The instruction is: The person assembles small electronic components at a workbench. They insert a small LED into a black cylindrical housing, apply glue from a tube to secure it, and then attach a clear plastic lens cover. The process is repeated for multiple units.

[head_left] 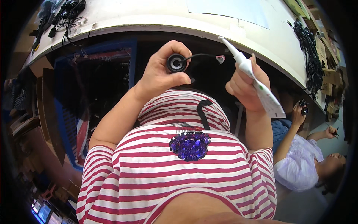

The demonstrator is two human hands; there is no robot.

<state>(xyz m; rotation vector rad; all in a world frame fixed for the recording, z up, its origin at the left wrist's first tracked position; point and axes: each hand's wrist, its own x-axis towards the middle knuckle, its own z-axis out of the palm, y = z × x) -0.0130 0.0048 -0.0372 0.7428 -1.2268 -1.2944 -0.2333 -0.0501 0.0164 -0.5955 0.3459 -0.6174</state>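
My left hand (158, 72) is closed around a black cylindrical part (176, 63), its round end facing up with a pale ring inside. A thin dark cable runs from that part toward the right, with a small pinkish-white tag (220, 59) near its end. In my right hand (249, 84) is a white squeeze tube (266, 98) with a long tapered nozzle. The nozzle tip points up and left, over the front edge of the table, apart from the black part. My right fingers wrap the tube just below its nozzle.
The white table (156, 24) spans the top, with a pale sheet (231, 11) on it. Black cables lie in bundles at the left (69, 16) and right (307, 52). A blue crate (67, 127) stands below left. At the right sits another person (298, 160) holding a dark part.
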